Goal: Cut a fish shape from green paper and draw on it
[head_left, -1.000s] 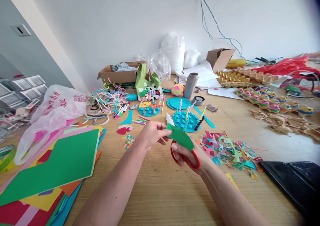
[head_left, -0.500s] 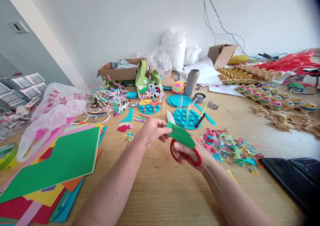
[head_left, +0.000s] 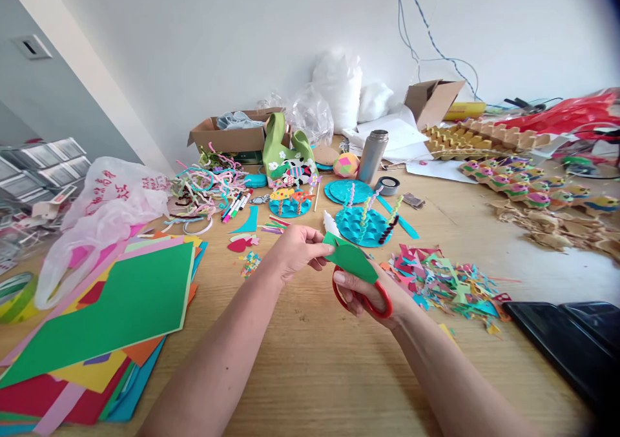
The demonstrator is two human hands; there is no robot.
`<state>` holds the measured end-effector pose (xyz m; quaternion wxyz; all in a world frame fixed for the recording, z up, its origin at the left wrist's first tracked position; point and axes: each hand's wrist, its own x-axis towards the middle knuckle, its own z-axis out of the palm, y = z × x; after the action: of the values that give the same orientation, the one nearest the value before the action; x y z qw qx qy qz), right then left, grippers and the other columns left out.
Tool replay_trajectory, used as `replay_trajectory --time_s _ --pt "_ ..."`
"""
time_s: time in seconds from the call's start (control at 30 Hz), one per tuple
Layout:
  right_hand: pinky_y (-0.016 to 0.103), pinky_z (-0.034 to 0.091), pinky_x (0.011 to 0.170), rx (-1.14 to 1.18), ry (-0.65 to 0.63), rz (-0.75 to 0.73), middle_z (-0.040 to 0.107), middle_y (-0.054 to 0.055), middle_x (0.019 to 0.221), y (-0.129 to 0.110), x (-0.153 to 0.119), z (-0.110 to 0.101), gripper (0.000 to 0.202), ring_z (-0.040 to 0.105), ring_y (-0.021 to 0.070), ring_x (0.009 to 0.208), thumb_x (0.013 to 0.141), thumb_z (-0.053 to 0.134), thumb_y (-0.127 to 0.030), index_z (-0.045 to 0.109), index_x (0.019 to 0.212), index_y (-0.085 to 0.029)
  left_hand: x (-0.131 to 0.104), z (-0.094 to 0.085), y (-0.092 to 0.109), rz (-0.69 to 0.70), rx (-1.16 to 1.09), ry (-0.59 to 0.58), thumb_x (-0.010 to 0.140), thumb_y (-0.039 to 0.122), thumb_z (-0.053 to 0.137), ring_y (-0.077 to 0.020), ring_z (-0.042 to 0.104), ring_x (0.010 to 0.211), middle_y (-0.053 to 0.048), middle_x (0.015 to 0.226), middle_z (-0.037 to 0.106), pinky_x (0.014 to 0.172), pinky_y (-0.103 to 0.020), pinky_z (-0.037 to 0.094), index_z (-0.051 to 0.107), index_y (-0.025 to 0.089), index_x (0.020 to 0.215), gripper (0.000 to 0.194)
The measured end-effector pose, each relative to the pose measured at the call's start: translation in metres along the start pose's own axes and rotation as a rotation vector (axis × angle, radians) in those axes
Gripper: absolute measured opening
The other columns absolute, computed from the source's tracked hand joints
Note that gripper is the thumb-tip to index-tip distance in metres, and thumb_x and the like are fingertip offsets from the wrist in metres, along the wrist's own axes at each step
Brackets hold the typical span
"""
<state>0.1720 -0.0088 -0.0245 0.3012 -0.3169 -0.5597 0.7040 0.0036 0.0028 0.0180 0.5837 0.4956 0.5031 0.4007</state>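
Wooden table [head_left: 290, 353]; bag [head_left: 92, 208] bearing Chinese characters [head_left: 105, 188]; left grip [head_left: 301, 254] pinching green paper [head_left: 352, 259], right grip [head_left: 365, 286] wrapped round scissors [head_left: 388, 303].

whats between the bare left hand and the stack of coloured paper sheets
In the head view, a heap of tiny multicoloured bits lies between the left hand and the stack, with red and pink cutouts just beyond.

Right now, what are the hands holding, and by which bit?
The left hand pinches the green paper by its left end, thumb on top. The right hand holds the scissors by their red handles.
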Motion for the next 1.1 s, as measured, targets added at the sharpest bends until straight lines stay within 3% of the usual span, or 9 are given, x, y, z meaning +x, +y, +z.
replay_trajectory --time_s 0.37,0.83,1.1 --pt "0.021 0.031 0.037 0.003 -0.013 -0.005 0.051 -0.005 0.045 0.0003 -0.0006 -0.0001 0.037 0.042 0.0071 0.034 0.072 0.07 -0.049 0.053 0.063 -0.018 -0.0012 0.0003 0.001 0.013 0.013 -0.027 0.065 0.018 0.07 -0.0076 0.053 0.047 -0.001 0.054 0.059 0.048 -0.02 0.045 0.063 0.011 0.06 0.011" --pt "0.022 0.028 0.036 -0.025 -0.003 -0.006 0.048 -0.004 0.042 0.0008 -0.0008 0.0 0.042 0.04 0.0071 0.033 0.073 0.068 -0.05 0.05 0.053 -0.018 0.0002 -0.0002 -0.002 0.011 0.008 -0.032 0.066 0.017 0.069 -0.0084 0.053 0.047 -0.001 0.055 0.059 0.048 -0.021 0.045 0.063 0.011 0.061 0.01" --pt "0.021 0.029 0.036 -0.012 0.005 -0.011 0.049 -0.004 0.043 0.0001 -0.0013 0.0008 0.041 0.042 0.0068 0.033 0.072 0.069 -0.051 0.052 0.057 -0.018 -0.001 0.0002 0.0011 -0.013 0.009 -0.037 0.066 0.017 0.07 -0.0077 0.054 0.047 -0.001 0.055 0.06 0.049 -0.02 0.046 0.063 0.01 0.063 0.01"
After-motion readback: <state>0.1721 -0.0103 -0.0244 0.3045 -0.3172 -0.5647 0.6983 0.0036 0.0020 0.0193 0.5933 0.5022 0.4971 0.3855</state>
